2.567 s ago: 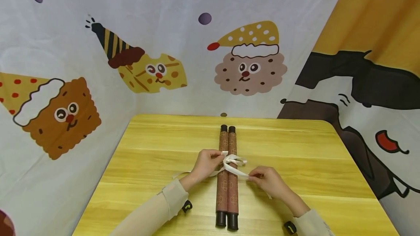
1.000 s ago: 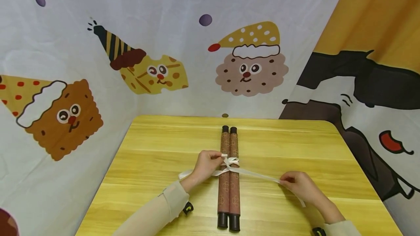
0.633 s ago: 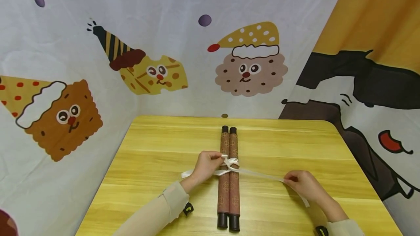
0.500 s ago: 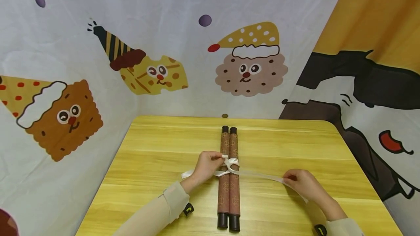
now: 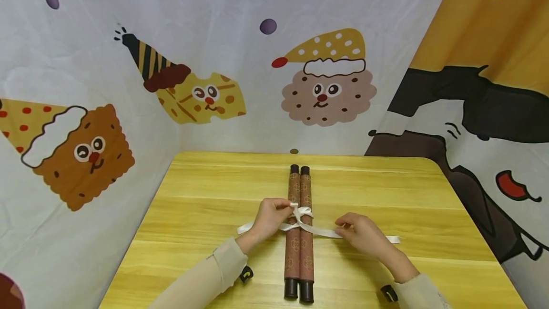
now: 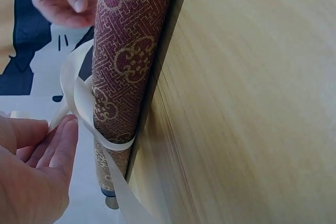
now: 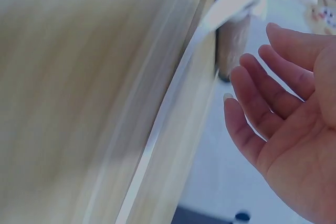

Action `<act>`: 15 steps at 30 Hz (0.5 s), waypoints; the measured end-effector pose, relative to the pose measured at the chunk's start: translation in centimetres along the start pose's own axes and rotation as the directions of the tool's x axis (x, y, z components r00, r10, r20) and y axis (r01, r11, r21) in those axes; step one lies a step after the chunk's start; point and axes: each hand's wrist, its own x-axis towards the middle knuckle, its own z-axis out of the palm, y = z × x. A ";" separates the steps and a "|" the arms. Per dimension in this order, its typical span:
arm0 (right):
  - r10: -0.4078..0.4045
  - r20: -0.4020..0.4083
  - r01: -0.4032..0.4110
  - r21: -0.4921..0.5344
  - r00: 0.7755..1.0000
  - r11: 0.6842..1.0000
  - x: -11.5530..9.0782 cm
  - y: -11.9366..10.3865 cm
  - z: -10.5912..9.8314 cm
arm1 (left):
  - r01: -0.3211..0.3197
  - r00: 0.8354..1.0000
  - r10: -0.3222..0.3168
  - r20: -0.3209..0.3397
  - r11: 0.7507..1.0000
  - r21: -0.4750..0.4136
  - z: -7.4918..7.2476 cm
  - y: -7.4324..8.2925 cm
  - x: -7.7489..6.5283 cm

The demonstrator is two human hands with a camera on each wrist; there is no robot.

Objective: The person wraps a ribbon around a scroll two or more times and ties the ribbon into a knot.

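Two maroon brocade scroll rollers [image 5: 292, 252] with black end caps lie side by side on the table. A white ribbon [image 5: 321, 231] is looped and knotted around their middle, with one tail lying to the left and a longer one stretching right. My left hand [image 5: 269, 217] pinches the ribbon between thumb and fingertips at the knot, as the left wrist view also shows. Above the right tail is my right hand [image 5: 364, 235], holding nothing; in the right wrist view its fingers [image 7: 252, 93] are loosely curved and apart from the ribbon.
The wood-grain table [image 5: 206, 180] has its back edge against a white cloth backdrop [image 5: 240, 8] printed with cartoon biscuits and cheese. A black strap buckle [image 5: 246, 274] hangs below the left sleeve, another [image 5: 389, 293] below the right.
My right hand pulled the ribbon tail far out to the right, then let it go and came back left toward the scroll. The tail dropped onto the table. My left hand kept its pinch.
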 end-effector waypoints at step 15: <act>-0.142 -0.075 0.137 -0.072 0.987 0.988 3.9 -4.8 5.3 | 0.004 1.000 -0.004 0.022 1.000 0.001 -0.2 -0.3 0.0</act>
